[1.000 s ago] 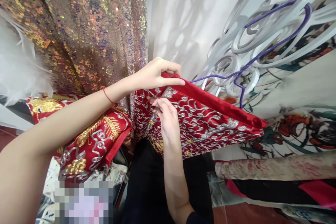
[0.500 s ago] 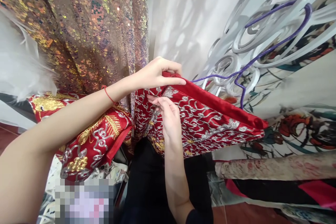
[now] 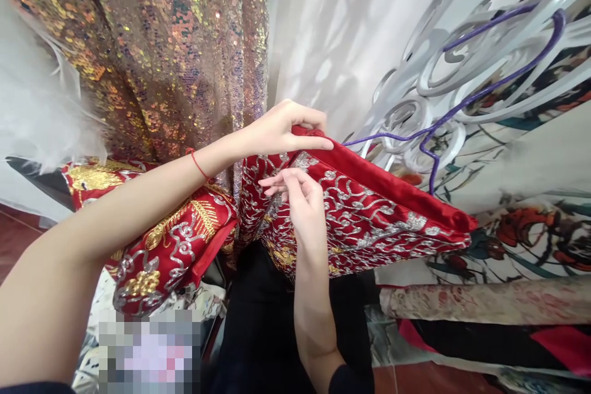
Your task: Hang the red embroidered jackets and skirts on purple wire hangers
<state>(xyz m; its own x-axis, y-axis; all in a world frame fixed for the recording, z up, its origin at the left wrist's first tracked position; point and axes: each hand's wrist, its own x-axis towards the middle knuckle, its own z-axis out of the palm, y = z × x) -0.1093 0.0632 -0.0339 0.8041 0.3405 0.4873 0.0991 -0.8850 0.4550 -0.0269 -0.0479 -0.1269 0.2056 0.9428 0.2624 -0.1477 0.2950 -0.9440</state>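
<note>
A red satin garment (image 3: 369, 209) with silver vine and gold embroidery spreads across the middle of the view, with a plain red band (image 3: 388, 175) along its upper edge. My left hand (image 3: 295, 129) reaches in from the left, wearing a red string bracelet, and grips the end of this band between thumb and fingers. Just below it, in front of the embroidered face, my right hand (image 3: 300, 197) has thumb and index finger pinched together, other fingers extended left. Anything inside that pinch is too small to make out. The garment's sleeve-like part (image 3: 157, 258) lies under my left forearm.
A purple wire hanger (image 3: 443, 120) sticks out behind the garment, against white scrolled metalwork (image 3: 429, 86). Sequined fabric (image 3: 175, 43) hangs at upper left, beside white feathery material (image 3: 46, 92). Fabric rolls (image 3: 484, 305) lie at lower right; a blurred-out patch covers something lower left.
The view has shifted slightly, moving everything a little to the right. My right fingertips sit a bit lower, slightly farther from the band. My left hand keeps its grip.
</note>
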